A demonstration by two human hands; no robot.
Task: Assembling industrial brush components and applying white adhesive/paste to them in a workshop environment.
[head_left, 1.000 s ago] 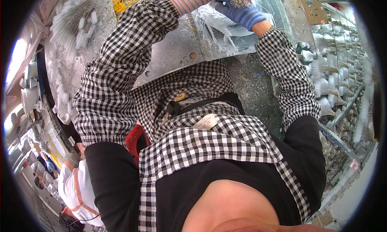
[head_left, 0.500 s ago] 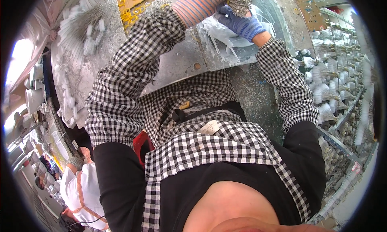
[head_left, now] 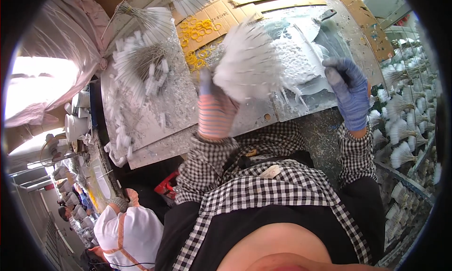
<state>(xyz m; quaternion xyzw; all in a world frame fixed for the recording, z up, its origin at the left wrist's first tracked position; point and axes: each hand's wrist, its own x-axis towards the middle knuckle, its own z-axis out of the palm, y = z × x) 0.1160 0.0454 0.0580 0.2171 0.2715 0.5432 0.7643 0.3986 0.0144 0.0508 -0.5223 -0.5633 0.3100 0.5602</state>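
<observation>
My left hand (head_left: 217, 111), in an orange-and-grey striped glove, is closed round a fanned bundle of white-bristled wire brushes (head_left: 249, 61). Motion blurs the bundle, and it hides most of the fingers. My right hand (head_left: 351, 93), in a blue knitted glove, is raised at the table's right with curled fingers and thumb apart; nothing shows in it. Between the hands, white paste (head_left: 297, 59) lies spread in a lumpy layer on a sheet. A dark-handled scraper (head_left: 326, 15) rests at the paste's far edge.
Yellow rubber rings (head_left: 202, 29) lie on cardboard (head_left: 240, 14). More brushes (head_left: 141, 63) are piled on the left of the metal tabletop (head_left: 176, 129). A rack of brush bundles (head_left: 400, 113) stands at right. At lower left is a co-worker in white (head_left: 134, 235).
Earlier both hands were together at the brush bundle above the paste. Now they are apart: my left hand has carried the bundle left and nearer, and my right has come away. The view has shifted.
</observation>
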